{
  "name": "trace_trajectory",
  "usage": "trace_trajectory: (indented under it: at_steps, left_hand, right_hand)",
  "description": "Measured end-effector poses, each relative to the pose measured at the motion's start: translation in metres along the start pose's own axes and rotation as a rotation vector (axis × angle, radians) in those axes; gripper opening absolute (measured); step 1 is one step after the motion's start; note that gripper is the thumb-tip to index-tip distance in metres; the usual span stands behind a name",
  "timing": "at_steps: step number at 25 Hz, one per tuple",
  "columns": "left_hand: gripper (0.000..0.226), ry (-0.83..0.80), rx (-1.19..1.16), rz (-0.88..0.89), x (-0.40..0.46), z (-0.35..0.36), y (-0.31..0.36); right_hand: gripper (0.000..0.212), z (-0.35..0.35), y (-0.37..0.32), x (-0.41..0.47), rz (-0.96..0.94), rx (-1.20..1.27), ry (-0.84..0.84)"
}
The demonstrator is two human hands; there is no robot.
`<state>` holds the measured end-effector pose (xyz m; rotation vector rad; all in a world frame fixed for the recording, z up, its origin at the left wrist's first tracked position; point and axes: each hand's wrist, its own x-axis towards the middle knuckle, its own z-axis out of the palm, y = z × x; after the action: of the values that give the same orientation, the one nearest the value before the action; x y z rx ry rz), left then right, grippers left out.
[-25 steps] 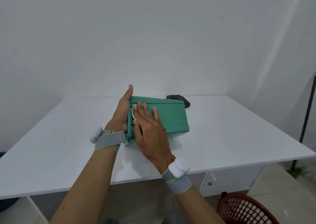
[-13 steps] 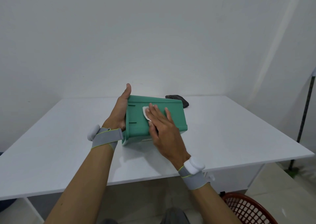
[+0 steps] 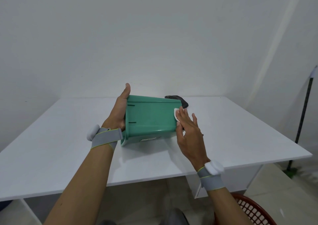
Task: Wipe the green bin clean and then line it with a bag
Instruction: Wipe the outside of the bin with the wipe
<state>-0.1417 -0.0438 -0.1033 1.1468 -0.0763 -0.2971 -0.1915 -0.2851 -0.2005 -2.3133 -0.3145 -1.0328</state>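
Green plastic bin (image 3: pixel 151 118) lies on its side on the white table (image 3: pixel 240 130), base end rightward.
Left hand (image 3: pixel 120 109) grips its rim; right hand (image 3: pixel 185 126) presses a white wipe (image 3: pixel 176 116) at the base, apparently with straight fingers.

A white table (image 3: pixel 68 138) carries everything here, its smooth top running from under both forearms back to the wall, with its near edge crossing just beneath the wrists. The green bin (image 3: pixel 151 118) lies on its side on this top between the two hands, tipped so that its rim corner, just under the left wrist, meets the surface, while its base end points away to the right. A dark crumpled bag (image 3: pixel 177 101) lies flat on the table just beyond the fingertips of the right hand (image 3: pixel 187 133), partly hidden behind the bin's base, well away from the left hand (image 3: pixel 118 111)
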Motion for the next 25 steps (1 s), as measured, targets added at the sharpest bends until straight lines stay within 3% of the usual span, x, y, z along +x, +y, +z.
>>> trace_trajectory:
  at_steps: [11, 18, 25]
  left_hand:
    - [0.088, -0.067, -0.041, 0.002, 0.000, 0.003, -0.001]
    - [0.063, 0.032, -0.031, 0.115, 0.002, 0.002, -0.001]
    - [0.090, -0.033, -0.029, 0.032, 0.000, 0.002, 0.001]
  right_hand:
    - [0.047, 0.039, -0.095, 0.005, -0.112, 0.080, -0.094]
    - [0.049, 0.052, -0.131, 0.013, -0.173, 0.072, -0.138]
    - [0.047, 0.039, -0.099, 0.011, -0.223, 0.030, -0.145]
